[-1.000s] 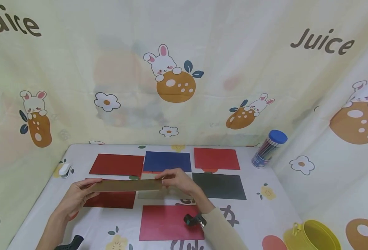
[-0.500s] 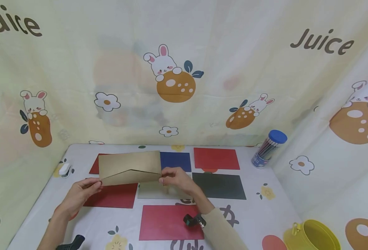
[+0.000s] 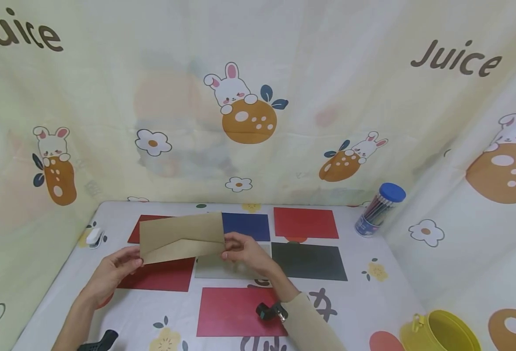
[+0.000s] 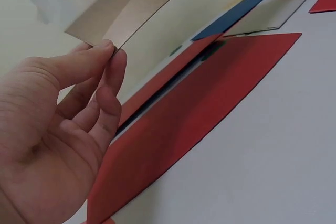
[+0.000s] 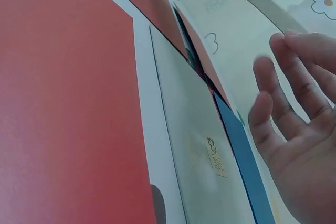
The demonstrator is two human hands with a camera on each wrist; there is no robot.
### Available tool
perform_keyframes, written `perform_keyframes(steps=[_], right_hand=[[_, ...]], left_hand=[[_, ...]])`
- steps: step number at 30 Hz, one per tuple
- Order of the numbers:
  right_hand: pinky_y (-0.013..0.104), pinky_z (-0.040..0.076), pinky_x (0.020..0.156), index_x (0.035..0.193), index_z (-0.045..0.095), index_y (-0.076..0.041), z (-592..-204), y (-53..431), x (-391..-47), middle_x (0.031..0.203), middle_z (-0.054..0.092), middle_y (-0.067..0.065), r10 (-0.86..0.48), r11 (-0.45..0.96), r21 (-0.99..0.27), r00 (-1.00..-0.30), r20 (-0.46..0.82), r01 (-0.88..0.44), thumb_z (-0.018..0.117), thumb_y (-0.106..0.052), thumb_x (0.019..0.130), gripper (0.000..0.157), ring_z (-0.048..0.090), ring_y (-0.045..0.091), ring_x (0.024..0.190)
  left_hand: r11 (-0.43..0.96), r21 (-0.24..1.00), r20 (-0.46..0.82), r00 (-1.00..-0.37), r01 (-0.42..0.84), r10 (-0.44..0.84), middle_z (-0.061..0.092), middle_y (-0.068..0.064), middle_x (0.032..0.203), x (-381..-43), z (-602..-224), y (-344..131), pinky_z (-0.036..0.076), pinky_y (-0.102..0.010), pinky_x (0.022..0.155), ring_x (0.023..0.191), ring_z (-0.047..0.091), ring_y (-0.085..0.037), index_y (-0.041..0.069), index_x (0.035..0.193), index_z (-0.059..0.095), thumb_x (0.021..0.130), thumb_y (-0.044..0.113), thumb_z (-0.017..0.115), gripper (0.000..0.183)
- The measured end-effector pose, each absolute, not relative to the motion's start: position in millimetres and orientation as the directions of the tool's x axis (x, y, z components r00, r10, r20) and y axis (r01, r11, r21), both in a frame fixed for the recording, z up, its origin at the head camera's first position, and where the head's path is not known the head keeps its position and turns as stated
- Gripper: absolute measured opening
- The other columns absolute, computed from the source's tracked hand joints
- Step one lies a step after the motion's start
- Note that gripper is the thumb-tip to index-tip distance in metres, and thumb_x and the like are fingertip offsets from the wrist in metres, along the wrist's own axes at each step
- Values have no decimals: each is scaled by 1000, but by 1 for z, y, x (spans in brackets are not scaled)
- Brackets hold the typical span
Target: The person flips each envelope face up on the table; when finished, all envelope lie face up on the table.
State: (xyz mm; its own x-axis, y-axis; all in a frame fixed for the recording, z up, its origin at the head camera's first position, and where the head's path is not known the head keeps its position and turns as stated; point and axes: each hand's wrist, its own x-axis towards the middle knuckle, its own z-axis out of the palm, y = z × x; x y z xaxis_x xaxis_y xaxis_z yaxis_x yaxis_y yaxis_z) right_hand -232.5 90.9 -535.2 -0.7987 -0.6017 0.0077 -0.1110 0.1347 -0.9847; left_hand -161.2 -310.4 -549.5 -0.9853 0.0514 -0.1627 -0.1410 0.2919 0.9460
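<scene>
A brown paper envelope is held up over the table, its pointed flap side facing me. My left hand pinches its lower left corner between thumb and fingertips, as the left wrist view shows close up at the envelope. At the opposite end, my right hand holds the right edge between thumb and index finger. In the right wrist view the right hand has its other fingers spread apart. Behind and under the envelope lie a dark red sheet, a pale sheet and a blue one, each partly hidden.
More flat rectangles lie on the table: a red one, a dark grey one and a pinkish red one. A blue-lidded pencil jar stands back right, a yellow bucket front right. A small white stapler-like object sits at left.
From nearly edge-on, the brown envelope has tilted up to show its flap side. Since half a second ago its flap shows wider. Both hands stay at its ends.
</scene>
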Motion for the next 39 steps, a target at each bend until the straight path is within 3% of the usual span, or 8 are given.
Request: perform_keyframes(steps=[4,9,16,18,22,27,33,39], right_hand=[[47,57,82,131,62,-14,-536,90,-234,106,69,6,-574,137,-984,-819,12,-111,71,-18,94,38,65,35,98],[51,56,78,128,65,-12,-537,88,-236,99,71,6,-532,131,-988,-847,-5,-77,70,-22,96,34,63,43,92],[34,53,81,149,47,-18,-537,87,-234,96,72,5,-567,148,-986,-823,-19,-80,73,-18,93,62,68,26,91],[33,51,85,155,38,-19,-538,86,-233,94,72,6,-599,138,-987,-800,-16,-83,73,-15,93,71,67,23,96],[33,50,76,158,31,-22,-540,80,-230,90,72,5,-649,155,-983,-760,-25,-101,73,-13,91,79,64,18,91],[31,50,65,153,38,-24,-545,70,-224,87,73,2,-677,221,-967,-734,-56,-130,74,-20,91,71,62,15,76],[29,54,68,144,48,-21,-551,56,-216,81,72,15,-703,175,-979,-709,-51,-103,70,-15,94,54,67,25,69],[28,55,59,135,55,-16,-555,42,-209,75,71,19,-681,154,-984,-731,-42,-86,66,-13,97,40,67,24,60]], left_hand=[[315,941,-151,-986,-121,71,64,-5,123,-159,-550,-312,54,-25,85,102,63,-10,10,149,46,95,37,70,66],[282,951,-179,-970,-127,166,62,0,129,-157,-549,-316,54,-33,87,105,64,-13,21,158,33,97,26,69,71],[240,959,-217,-938,-153,271,60,0,133,-154,-547,-321,54,-36,86,110,64,-17,34,161,18,98,17,65,80],[247,958,-217,-927,-143,305,58,-2,135,-153,-547,-325,53,-37,86,112,63,-17,33,162,14,98,15,63,82],[260,951,-254,-901,-167,351,57,-7,137,-148,-546,-333,51,-37,92,115,61,-18,30,162,8,98,16,63,86],[330,918,-333,-882,-222,333,60,-11,128,-144,-542,-344,51,-35,87,107,62,-19,25,163,6,101,24,60,82],[353,879,-418,-874,-321,246,57,-12,101,-142,-542,-353,52,-33,72,84,61,-24,16,161,16,105,40,50,69],[364,866,-431,-880,-341,200,58,-11,92,-140,-544,-361,50,-31,63,74,61,-23,14,158,24,105,45,48,65]])
